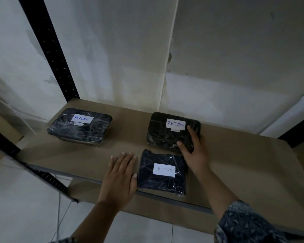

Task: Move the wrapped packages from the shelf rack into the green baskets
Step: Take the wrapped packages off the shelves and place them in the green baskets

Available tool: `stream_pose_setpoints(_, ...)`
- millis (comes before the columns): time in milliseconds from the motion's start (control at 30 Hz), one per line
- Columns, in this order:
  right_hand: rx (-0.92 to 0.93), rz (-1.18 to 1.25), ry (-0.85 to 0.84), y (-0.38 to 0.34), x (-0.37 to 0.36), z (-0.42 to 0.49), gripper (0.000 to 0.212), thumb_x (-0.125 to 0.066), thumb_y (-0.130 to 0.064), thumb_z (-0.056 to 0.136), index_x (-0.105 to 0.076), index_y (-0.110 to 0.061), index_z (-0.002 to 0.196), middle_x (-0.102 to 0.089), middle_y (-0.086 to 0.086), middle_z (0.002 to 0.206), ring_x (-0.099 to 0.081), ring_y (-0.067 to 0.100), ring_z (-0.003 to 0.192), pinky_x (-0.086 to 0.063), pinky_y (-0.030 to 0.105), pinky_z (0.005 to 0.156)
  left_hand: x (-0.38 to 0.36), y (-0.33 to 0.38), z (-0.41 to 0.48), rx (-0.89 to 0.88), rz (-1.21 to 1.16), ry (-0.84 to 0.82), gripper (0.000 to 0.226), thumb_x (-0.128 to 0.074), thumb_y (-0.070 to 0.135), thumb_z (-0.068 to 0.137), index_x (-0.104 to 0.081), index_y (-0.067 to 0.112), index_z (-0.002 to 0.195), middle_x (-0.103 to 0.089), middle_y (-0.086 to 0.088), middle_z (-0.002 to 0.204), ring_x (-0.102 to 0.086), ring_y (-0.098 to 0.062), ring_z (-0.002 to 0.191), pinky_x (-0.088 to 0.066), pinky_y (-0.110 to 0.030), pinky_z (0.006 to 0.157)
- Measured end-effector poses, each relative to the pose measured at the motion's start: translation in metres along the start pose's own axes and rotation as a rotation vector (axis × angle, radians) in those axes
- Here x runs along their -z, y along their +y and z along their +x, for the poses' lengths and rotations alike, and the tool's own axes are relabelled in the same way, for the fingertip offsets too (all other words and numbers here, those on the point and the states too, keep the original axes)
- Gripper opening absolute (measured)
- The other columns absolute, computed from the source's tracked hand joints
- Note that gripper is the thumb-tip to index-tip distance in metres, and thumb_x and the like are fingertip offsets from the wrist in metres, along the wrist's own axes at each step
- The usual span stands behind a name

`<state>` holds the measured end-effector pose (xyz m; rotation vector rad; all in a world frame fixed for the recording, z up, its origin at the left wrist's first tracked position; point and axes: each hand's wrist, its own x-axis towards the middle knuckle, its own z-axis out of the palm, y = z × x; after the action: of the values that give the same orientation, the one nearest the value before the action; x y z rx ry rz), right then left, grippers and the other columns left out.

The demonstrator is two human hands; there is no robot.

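- Brown shelf board (235, 163) of a dark-framed rack, set against a stained pale wall (130, 50); three dark packages in clear film lie flat on it, each with a white "RETURN" label. No green basket is in view.
- Far-right package (168, 135): the landmark. It lies toward the wall side of the board. The right hand (194, 151) is on its near-right corner, thumb on the top face and fingers spread along the right edge; the hand is open wide and only partly closed on the package, which appears not yet lifted.
- Front package (162, 172): just nearer the onlooker than the landmark, almost touching it, its near edge at or slightly past the board's front lip.
- Left hand (120, 176): flat and open on the board, left of the front package, thumb at that package's side; it holds nothing.
- Far-left package (80, 127): well to the left of the landmark, untouched.
- Likely risk 1: the film looks slick and creased; a one-corner grip on the landmark may let it tilt and slide out on lifting.
- Likely risk 2: drawing the landmark toward the front lip could push the front package off the board.
- Likely risk 3: the labels look alike, and the front one is faint, so sorting by label could go wrong.
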<state>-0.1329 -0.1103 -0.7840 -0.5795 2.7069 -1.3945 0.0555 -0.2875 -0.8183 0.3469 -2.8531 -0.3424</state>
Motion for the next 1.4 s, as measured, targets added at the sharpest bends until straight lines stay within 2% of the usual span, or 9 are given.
stream_pose_setpoints(133,0.065,0.014,0.073,-0.004,0.000,-0.008,0.070,-0.069,-0.025,0.084,-0.034,-0.028,0.144,-0.036,0.009,0.146,-0.044,0.022,0.127,-0.035,0.019,0.094,0.001,0.000,0.000,-0.006,0.005,-0.010,0.051,-0.031,0.030,0.090,-0.048,0.006,0.131,-0.052,-0.014,0.134,-0.038,-0.028,0.130,-0.012,-0.046,0.112)
stream_pose_setpoints(300,0.108,-0.016,0.234,-0.010,0.007,-0.013,0.076,-0.080,-0.024,0.072,-0.044,-0.017,0.139,-0.042,0.018,0.141,-0.040,0.012,0.120,-0.034,0.024,0.100,0.002,-0.004,0.001,0.024,-0.042,-0.039,0.052,-0.029,0.032,0.091,-0.045,0.006,0.132,-0.050,-0.015,0.135,-0.033,-0.028,0.132,-0.019,-0.045,0.111)
stream_pose_setpoints(433,0.010,0.082,0.261,-0.020,0.025,-0.025,0.076,-0.080,-0.023,0.071,-0.045,-0.020,0.138,-0.042,0.015,0.138,-0.045,0.018,0.122,-0.038,0.028,0.101,0.022,0.005,-0.005,0.122,-0.104,-0.027,0.053,-0.028,0.034,0.091,-0.049,0.002,0.129,-0.052,-0.018,0.132,-0.040,-0.034,0.129,-0.031,-0.053,0.101)
stream_pose_setpoints(600,-0.095,0.212,0.242,-0.053,0.064,-0.062,0.077,-0.081,-0.022,0.070,-0.045,-0.023,0.138,-0.047,0.010,0.131,-0.051,0.019,0.117,-0.041,0.025,0.098,0.074,0.034,-0.015,0.024,-0.096,-0.035,0.051,-0.032,0.033,0.090,-0.051,0.002,0.127,-0.056,-0.018,0.127,-0.045,-0.033,0.125,-0.037,-0.049,0.100)
stream_pose_setpoints(767,-0.205,0.279,0.248,-0.093,0.121,-0.120,0.074,-0.080,-0.017,0.072,-0.045,-0.023,0.137,-0.050,0.005,0.126,-0.053,0.014,0.110,-0.039,-0.005,0.077,0.137,0.071,-0.024,-0.061,-0.084,-0.071,0.051,-0.030,0.034,0.092,-0.046,0.007,0.132,-0.053,-0.013,0.132,-0.041,-0.029,0.128,-0.039,-0.051,0.101)
stream_pose_setpoints(1033,-0.306,0.140,0.369,-0.137,0.237,-0.214,0.071,-0.079,-0.023,0.072,-0.047,-0.029,0.136,-0.044,0.008,0.134,-0.046,0.011,0.110,-0.042,0.022,0.089,0.215,0.160,-0.041,-0.279,-0.114,-0.116,0.052,-0.036,0.035,0.088,-0.045,0.014,0.134,-0.051,-0.004,0.136,-0.039,-0.024,0.130,-0.030,-0.041,0.107)
stream_pose_setpoints(1100,-0.299,0.126,0.429,-0.138,0.267,-0.231,0.071,-0.080,-0.020,0.071,-0.048,-0.026,0.135,-0.043,0.009,0.133,-0.048,0.015,0.110,-0.041,0.025,0.091,0.225,0.188,-0.045,-0.330,-0.125,-0.104,0.053,-0.037,0.036,0.087,-0.047,0.014,0.134,-0.052,-0.003,0.135,-0.039,-0.022,0.129,-0.024,-0.037,0.108)
stream_pose_setpoints(1233,-0.258,0.112,0.521,-0.124,0.327,-0.266,0.071,-0.083,-0.012,0.067,-0.053,-0.021,0.131,-0.046,0.014,0.127,-0.053,0.027,0.114,-0.044,0.029,0.094,0.237,0.246,-0.052,-0.384,-0.143,-0.082,0.055,-0.038,0.037,0.085,-0.048,0.012,0.133,-0.053,-0.004,0.134,-0.042,-0.023,0.128,-0.033,-0.043,0.103)
stream_pose_setpoints(1400,-0.216,0.078,0.604,-0.094,0.418,-0.313,0.071,-0.085,-0.012,0.064,-0.056,-0.022,0.129,-0.051,0.012,0.121,-0.054,0.024,0.111,-0.045,0.027,0.091,0.243,0.337,-0.061,-0.462,-0.250,-0.086,0.058,-0.035,0.040,0.089,-0.038,0.013,0.140,-0.043,-0.003,0.143,-0.033,-0.020,0.134,-0.023,-0.036,0.109)
